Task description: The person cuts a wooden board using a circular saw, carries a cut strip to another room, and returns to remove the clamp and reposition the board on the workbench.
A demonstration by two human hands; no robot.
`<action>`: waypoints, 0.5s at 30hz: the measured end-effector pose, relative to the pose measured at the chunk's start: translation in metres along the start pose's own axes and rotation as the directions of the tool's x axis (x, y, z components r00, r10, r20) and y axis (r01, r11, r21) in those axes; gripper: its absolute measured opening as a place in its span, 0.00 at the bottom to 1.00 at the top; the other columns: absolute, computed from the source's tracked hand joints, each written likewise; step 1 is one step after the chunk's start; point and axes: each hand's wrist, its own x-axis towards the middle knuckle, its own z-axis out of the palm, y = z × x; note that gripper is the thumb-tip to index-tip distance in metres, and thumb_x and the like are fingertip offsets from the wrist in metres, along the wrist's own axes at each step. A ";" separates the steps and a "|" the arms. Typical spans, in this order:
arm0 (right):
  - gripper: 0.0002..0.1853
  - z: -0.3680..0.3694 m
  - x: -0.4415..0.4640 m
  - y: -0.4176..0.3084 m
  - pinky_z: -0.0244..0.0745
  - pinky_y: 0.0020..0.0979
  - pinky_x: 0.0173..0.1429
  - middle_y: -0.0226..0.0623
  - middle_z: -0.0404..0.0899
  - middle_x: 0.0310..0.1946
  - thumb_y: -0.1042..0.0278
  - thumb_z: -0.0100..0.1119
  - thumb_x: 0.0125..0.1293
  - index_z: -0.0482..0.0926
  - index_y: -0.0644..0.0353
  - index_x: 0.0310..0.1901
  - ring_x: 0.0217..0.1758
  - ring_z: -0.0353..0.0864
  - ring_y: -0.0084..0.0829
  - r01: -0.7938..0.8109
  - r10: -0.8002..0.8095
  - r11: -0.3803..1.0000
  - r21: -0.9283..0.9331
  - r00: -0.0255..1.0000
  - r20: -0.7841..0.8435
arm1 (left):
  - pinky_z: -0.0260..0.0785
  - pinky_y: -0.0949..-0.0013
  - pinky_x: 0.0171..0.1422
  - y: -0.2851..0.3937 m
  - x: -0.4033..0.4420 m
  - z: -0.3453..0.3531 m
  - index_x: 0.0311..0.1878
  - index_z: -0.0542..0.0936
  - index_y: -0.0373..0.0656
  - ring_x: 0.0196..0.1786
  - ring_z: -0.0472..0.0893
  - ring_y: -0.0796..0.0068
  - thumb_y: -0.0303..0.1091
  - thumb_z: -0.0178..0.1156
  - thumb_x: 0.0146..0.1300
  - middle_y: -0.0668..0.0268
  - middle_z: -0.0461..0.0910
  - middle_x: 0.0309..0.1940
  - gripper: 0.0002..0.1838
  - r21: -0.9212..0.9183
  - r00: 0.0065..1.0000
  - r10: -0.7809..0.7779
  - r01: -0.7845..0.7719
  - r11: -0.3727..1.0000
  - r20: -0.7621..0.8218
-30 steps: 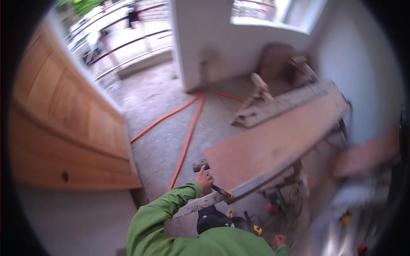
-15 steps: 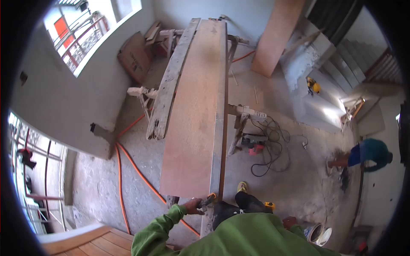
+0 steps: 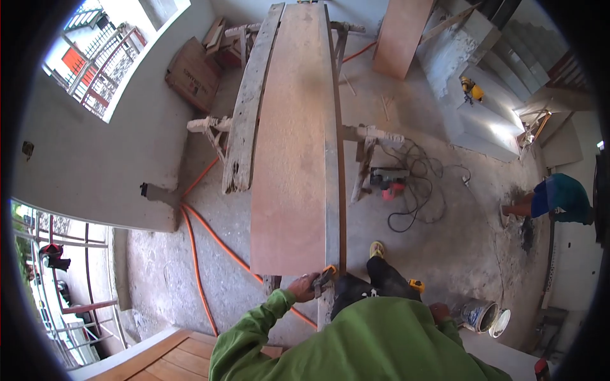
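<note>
A long reddish-brown plywood panel (image 3: 289, 209) lies lengthwise in front of me, with a straight grey metal strip (image 3: 332, 209) along its right side. At the strip's near end, my left hand (image 3: 304, 287) is closed around what looks like an orange-and-black clamp (image 3: 326, 275). The grip partly hides it. My right hand (image 3: 440, 311) is low beside my body, close to a paint-stained bucket (image 3: 478, 315). Its fingers are mostly hidden, so whether it holds anything is unclear. A yellow-and-black tape measure (image 3: 416, 286) sits at my waist.
A weathered plank (image 3: 244, 140) lies left of the panel, on wooden trestles (image 3: 375, 134). A red-and-black power tool (image 3: 389, 181) with a tangled cord rests on the floor at right. Orange hose (image 3: 216, 238) crosses the left floor. A co-worker (image 3: 562, 198) bends over at far right.
The camera view has shifted, so the panel and room sit higher in the picture. My left hand stays on the clamp at the panel's near end. The co-worker remains bent over.
</note>
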 end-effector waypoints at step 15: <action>0.13 -0.020 0.007 -0.046 0.75 0.37 0.43 0.47 0.82 0.31 0.60 0.61 0.52 0.83 0.61 0.32 0.37 0.82 0.40 -0.145 0.145 0.983 0.113 0.989 0.007 | 0.68 0.55 0.46 0.066 -0.039 -0.034 0.58 0.65 0.34 0.42 0.78 0.48 0.50 0.60 0.57 0.46 0.77 0.35 0.34 -0.056 0.984 -0.176 0.176 0.983 0.008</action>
